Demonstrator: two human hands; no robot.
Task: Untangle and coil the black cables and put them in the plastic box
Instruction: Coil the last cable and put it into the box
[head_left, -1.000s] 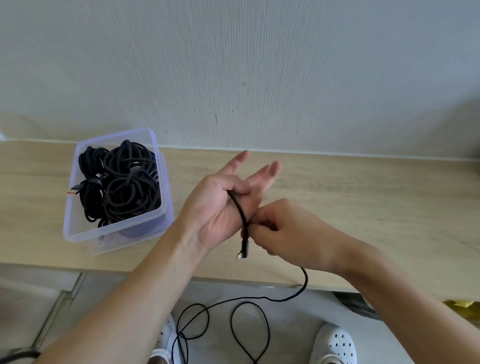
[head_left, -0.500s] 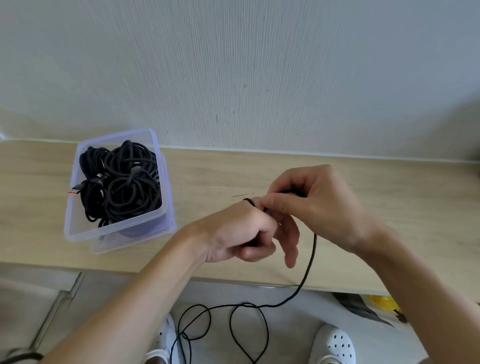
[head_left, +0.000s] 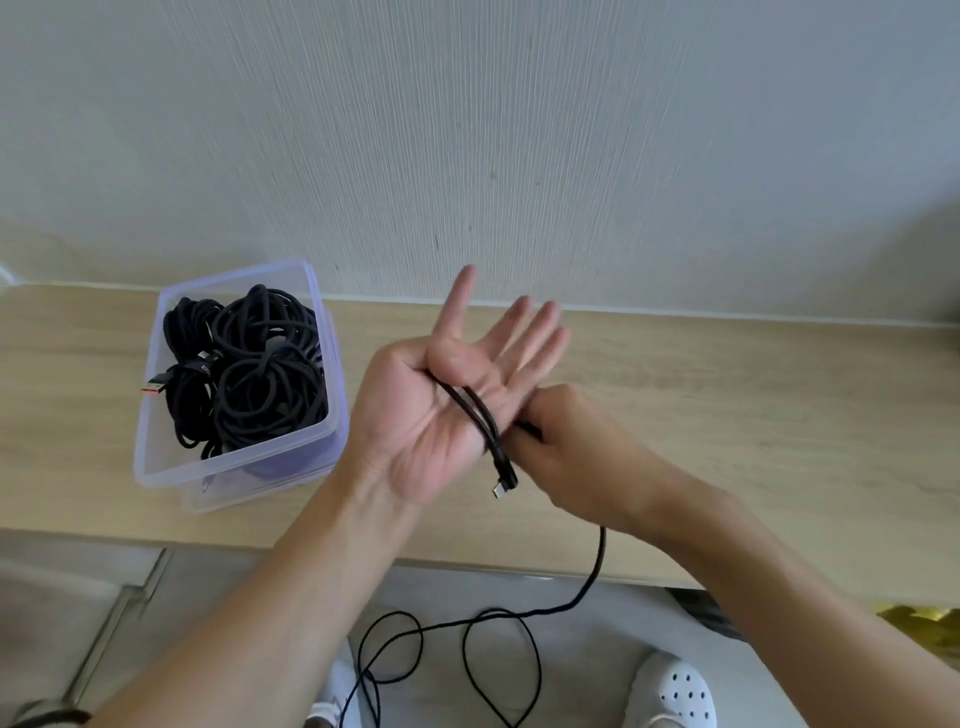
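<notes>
— Black cable (head_left: 480, 415): which way does it lie?
— Slantwise over the palm of the left hand (head_left: 415, 436), from beside the thumb at upper left down to the connector (head_left: 503, 486) at lower right. That hand is flat, fingers straight, gripping nothing. The right hand (head_left: 587, 457), just right of it, pinches the slack with curled fingers, so it's nearer the trailing length.
— And the plastic box (head_left: 244, 478)?
— Centre left, coils inside.
— What changed?
— Half a second ago the left was curled; a second ago one strand crossed it, now two.
</notes>
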